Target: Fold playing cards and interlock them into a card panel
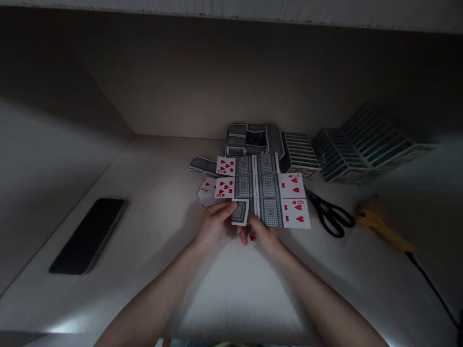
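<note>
A panel of joined playing cards (269, 187) is raised in front of me, mostly showing patterned backs. Heart faces stick out on both its sides, such as the eight of hearts (224, 188) and the six of hearts (296, 213). My left hand (214, 222) is closed, its thumb on a folded playing card (239, 213) at the panel's lower left. With the thumb at the panel's bottom edge, my right hand (266, 236) grips it from below; its fingers are partly hidden. Loose cards (207, 189) lie behind the left hand.
A card-built box (237, 132) with a square opening stands by the back wall. Stepped card structures (372, 140) are to its right. Black-handled scissors (331, 214) and a yellow glue gun (381, 224) with a cord lie at right, a phone (88, 236) at left. A shelf edge (231, 12) hangs overhead.
</note>
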Action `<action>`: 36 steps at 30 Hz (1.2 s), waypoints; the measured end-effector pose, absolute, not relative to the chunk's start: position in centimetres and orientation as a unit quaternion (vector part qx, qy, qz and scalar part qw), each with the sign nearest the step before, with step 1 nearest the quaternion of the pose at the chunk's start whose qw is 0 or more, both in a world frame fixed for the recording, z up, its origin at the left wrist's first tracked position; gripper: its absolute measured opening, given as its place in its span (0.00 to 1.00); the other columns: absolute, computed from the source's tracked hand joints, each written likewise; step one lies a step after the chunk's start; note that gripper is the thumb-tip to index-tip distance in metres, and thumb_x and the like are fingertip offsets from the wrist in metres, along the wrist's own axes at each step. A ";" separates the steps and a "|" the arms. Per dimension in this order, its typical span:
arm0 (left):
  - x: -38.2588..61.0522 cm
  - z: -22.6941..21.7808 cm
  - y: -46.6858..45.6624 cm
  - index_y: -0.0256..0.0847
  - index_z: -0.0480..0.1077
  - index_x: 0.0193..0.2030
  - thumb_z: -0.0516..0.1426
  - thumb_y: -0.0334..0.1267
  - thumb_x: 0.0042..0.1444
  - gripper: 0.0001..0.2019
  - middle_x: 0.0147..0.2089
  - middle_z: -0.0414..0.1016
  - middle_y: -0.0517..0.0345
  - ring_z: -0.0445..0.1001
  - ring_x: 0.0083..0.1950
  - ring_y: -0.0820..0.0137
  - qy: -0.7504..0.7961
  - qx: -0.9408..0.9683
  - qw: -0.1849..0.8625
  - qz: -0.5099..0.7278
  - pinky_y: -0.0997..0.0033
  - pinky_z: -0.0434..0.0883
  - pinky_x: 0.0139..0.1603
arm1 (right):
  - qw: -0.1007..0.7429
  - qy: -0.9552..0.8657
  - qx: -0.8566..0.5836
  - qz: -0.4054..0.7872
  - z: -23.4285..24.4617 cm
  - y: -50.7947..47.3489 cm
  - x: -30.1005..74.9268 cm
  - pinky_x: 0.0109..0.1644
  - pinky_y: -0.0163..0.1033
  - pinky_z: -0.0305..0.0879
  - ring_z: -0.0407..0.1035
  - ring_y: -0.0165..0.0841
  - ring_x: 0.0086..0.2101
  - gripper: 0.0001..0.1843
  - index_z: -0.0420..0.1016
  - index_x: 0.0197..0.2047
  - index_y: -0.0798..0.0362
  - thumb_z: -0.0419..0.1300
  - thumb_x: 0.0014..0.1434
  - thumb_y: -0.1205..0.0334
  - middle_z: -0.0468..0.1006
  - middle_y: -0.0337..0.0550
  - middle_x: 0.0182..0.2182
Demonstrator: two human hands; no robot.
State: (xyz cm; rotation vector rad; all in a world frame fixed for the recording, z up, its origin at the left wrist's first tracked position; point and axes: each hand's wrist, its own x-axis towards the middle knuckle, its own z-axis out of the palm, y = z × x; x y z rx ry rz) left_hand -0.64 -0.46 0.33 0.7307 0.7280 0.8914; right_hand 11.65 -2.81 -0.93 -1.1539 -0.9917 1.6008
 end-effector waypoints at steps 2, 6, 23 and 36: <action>-0.9 0.2 -0.1 0.32 0.69 0.25 0.55 0.43 0.50 0.14 0.19 0.70 0.54 0.70 0.21 0.68 0.369 0.334 0.750 0.436 0.66 0.68 0.25 | 0.477 -0.349 -0.463 0.661 -1.5 -2.6 12.0 0.15 0.30 0.57 0.61 0.24 0.13 0.22 0.68 0.21 0.56 0.55 0.49 0.44 0.70 0.37 0.15; -1.5 0.0 0.6 0.31 0.72 0.31 0.59 0.38 0.47 0.10 0.30 0.75 0.49 0.73 0.34 0.65 0.401 0.315 0.715 0.477 0.65 0.69 0.36 | 0.529 -0.301 -0.480 0.632 -2.1 -1.9 12.6 0.13 0.32 0.58 0.61 0.26 0.12 0.21 0.67 0.22 0.55 0.56 0.49 0.44 0.70 0.36 0.14; -1.8 -0.6 1.0 0.32 0.71 0.26 0.62 0.35 0.41 0.07 0.25 0.73 0.55 0.70 0.26 0.71 0.407 0.257 0.729 0.487 0.70 0.67 0.31 | 0.496 -0.471 -0.504 0.528 -2.1 -1.9 12.7 0.23 0.34 0.62 0.63 0.27 0.16 0.17 0.66 0.18 0.54 0.56 0.53 0.54 0.67 0.36 0.13; -1.5 -0.5 0.7 0.34 0.71 0.31 0.59 0.41 0.48 0.10 0.31 0.74 0.53 0.70 0.31 0.71 0.403 0.276 0.724 0.488 0.71 0.67 0.33 | 0.544 -0.348 -0.447 0.619 -1.8 -1.6 12.7 0.21 0.34 0.61 0.63 0.26 0.16 0.11 0.68 0.25 0.54 0.61 0.48 0.54 0.71 0.37 0.18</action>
